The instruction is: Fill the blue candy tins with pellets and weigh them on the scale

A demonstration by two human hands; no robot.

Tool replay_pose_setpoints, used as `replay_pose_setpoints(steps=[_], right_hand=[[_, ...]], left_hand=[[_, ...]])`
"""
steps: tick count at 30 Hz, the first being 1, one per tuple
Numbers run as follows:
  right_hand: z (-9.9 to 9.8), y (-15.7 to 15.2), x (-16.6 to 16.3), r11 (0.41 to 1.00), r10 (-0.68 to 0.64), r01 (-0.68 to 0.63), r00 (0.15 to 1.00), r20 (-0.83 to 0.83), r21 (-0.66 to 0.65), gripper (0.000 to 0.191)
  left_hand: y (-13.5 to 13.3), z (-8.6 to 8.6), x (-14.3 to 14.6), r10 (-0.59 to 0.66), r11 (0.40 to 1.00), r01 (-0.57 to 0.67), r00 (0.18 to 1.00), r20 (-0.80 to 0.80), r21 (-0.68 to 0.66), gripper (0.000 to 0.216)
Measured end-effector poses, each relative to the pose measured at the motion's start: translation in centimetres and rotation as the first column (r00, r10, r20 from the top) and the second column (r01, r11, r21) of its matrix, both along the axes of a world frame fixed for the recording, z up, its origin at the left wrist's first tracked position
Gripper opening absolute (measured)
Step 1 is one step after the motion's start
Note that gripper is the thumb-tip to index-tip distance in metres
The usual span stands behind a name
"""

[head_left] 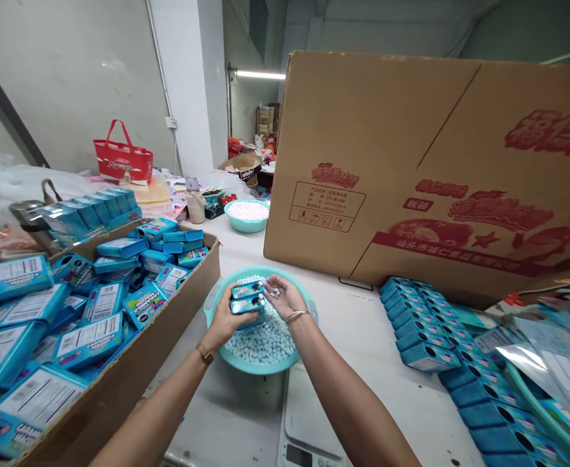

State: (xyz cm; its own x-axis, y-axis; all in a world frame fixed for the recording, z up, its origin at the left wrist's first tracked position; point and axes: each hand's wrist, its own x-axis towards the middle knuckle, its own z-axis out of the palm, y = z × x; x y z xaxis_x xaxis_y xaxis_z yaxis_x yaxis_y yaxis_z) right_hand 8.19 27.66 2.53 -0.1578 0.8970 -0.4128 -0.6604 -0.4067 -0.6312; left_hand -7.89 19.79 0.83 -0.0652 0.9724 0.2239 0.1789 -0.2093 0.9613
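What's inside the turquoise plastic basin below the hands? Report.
Small pale-blue pellets, covering its bottom. The left hand, right hand and blue rectangular boxes hide some.

A red tote bag (136, 162) (printed in white) stands near the wall (80, 78). Right of it is a lilac-lidded bottle (196, 209); farther back, a tube light (260, 75) glows.

White table (362, 344); basin (259, 368), scale (314, 408), blue boxes (423, 334)
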Motion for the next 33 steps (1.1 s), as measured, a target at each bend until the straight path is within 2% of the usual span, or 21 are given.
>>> replay_pose_setpoints(steps=[4, 11, 15, 18, 21, 23, 26, 29, 31, 33], right_hand=[[-0.2, -0.2, 0.3, 0.998, -0.058, 0.058, 0.998, -0.031, -0.002, 0.001], [-1.4, -0.5, 2.4, 0.996, -0.054, 0.049, 0.996, -0.071, -0.069, 0.006], [-1.4, -1.2, 3.8, 0.994, -0.058, 0.046, 0.990, -0.126, -0.097, 0.010], [-0.9, -2.2, 5.6, 0.993, -0.058, 0.039, 0.983, -0.176, -0.108, 0.014], [-0.2, -3.6, 8.3, 0.996, -0.064, 0.046, 0.971, -0.231, -0.082, 0.014], [0.2, -4.8, 10.5, 0.996, -0.083, 0.075, 0.965, -0.247, -0.043, 0.013], [0.4, -6.9, 13.8, 0.989, -0.146, 0.150, 0.965, -0.218, 0.002, 0.012], [-0.4, -9.0, 16.7, 0.975, -0.219, 0.220, 0.957, -0.192, -0.014, 0.011], [-1.3, -10.2, 18.1, 0.965, -0.262, 0.259, 0.944, -0.202, -0.044, 0.011], [-2.3, -11.2, 19.1, 0.957, -0.291, 0.282, 0.929, -0.230, -0.071, 0.012]], left_hand=[[-0.1, -0.7, 0.7, -0.065, 0.996, 0.069, 0.995, 0.081, -0.051, 0.082], [-0.9, 0.4, -0.3, -0.115, 0.991, 0.123, 0.986, 0.124, -0.058, 0.083], [-2.3, 1.9, -1.0, -0.150, 0.984, 0.161, 0.979, 0.135, -0.079, 0.087], [-3.8, 3.8, -0.9, -0.204, 0.974, 0.213, 0.973, 0.110, -0.081, 0.086], [-5.8, 5.7, 0.4, -0.314, 0.944, 0.319, 0.947, 0.066, -0.081, 0.087], [-7.4, 6.0, 2.1, -0.409, 0.902, 0.417, 0.908, 0.089, -0.112, 0.091], [-9.6, 4.7, 5.4, -0.518, 0.815, 0.550, 0.832, 0.198, -0.181, 0.097], [-11.1, 1.9, 8.5, -0.567, 0.747, 0.621, 0.781, 0.261, -0.235, 0.087], [-11.6, 0.1, 10.0, -0.588, 0.737, 0.629, 0.777, 0.226, -0.246, 0.068], [-11.6, -1.2, 11.0, -0.599, 0.754, 0.615, 0.788, 0.142, -0.230, 0.050]])
